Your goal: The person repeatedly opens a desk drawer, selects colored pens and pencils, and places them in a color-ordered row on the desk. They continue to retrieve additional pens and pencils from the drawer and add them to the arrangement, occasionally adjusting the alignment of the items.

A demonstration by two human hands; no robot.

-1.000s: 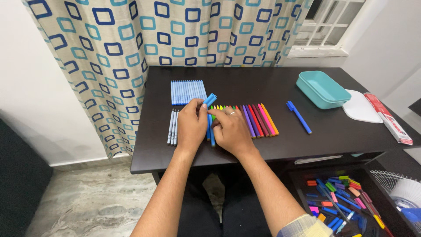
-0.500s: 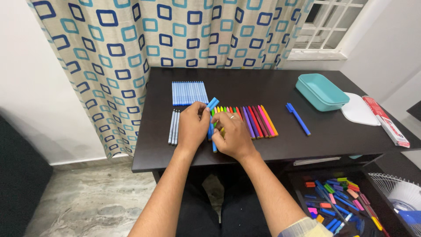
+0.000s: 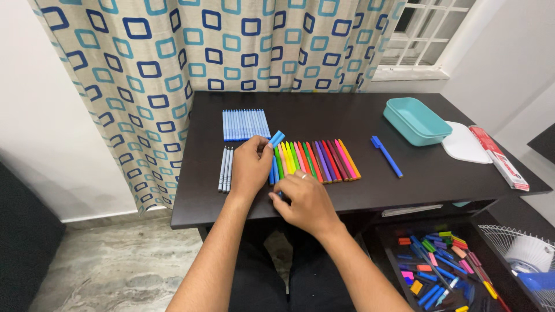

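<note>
I observe the left hand (image 3: 250, 167) closed on a blue pen (image 3: 274, 151), cap end raised above the dark surface (image 3: 358, 118). The right hand (image 3: 306, 202) grips the pen's lower end near the front edge. The pen sits at the left end of a row of coloured pens (image 3: 318, 160). A block of light blue pens (image 3: 245, 124) lies behind, three more (image 3: 226, 168) to the left. A single blue pen (image 3: 386, 156) and teal box (image 3: 417, 120) rest well apart on the right
</note>
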